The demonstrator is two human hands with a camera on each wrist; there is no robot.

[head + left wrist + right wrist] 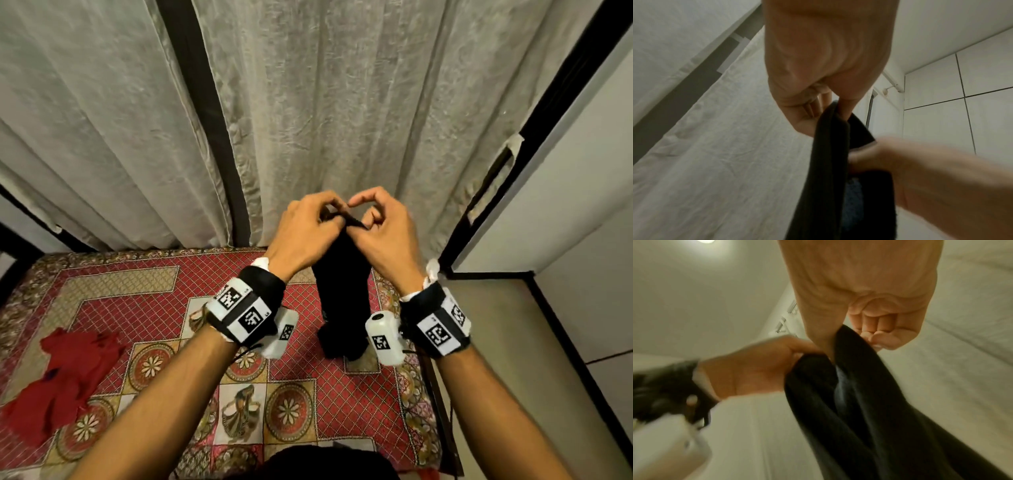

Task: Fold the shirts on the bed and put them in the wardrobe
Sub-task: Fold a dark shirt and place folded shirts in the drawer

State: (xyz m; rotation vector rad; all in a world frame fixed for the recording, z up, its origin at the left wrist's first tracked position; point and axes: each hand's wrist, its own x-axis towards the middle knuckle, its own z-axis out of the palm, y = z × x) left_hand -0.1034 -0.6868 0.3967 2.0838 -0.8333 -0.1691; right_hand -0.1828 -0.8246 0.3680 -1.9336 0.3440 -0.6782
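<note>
Pinching limp black shirt (pixel 342 291), both hands (pixel 305 233), patterned bed (pixel 137 291)

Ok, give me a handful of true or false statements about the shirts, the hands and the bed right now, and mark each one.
1. Both hands pinch the top edge of the black shirt. True: the left hand and the right hand grip it side by side.
2. The black shirt lies flat on the bed. False: it hangs down from the hands above the bed.
3. A red shirt lies crumpled on the bed's left part. True.
4. The red shirt is neatly folded. False: it is bunched and unfolded.
5. The hands are spread far apart. False: they nearly meet.
</note>
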